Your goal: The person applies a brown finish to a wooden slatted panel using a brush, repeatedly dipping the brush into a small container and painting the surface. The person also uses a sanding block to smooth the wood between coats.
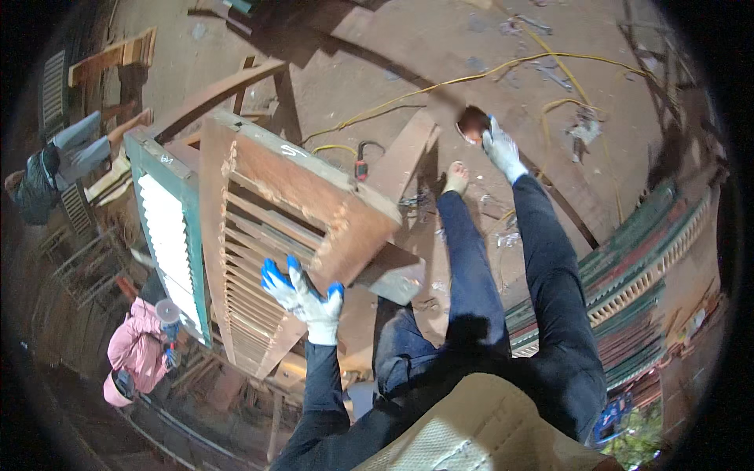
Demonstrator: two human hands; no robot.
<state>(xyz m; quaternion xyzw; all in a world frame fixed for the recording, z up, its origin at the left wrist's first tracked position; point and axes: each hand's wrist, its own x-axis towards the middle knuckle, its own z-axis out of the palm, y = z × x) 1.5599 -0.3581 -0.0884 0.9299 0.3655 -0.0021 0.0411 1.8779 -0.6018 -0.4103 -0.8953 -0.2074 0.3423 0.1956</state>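
My left hand (pixel 309 302), in a white glove with blue fingertips, is spread open over a wooden louvered shutter (pixel 314 174). Whether it touches the slats I cannot tell. The shutter stands tilted, its slats partly sanded or patched with light filler along the frame. Out to the right, away from the shutter, my gloved right hand (pixel 503 151) is closed on a tool with a round reddish-brown disc (pixel 473 124). The disc is blurred, and the fingers hide the tool's body. A small red and black device (pixel 360 169) with a dark cord sits by the shutter's upper edge.
Beside the shutter stands a green-framed louvered panel (pixel 169 235). A person in pink (pixel 137 353) holds a disc grinder at lower left; another person (pixel 59 161) is farther left. A yellow cord (pixel 463 78) crosses the floor. Stacked green shutters (pixel 620 275) lie right.
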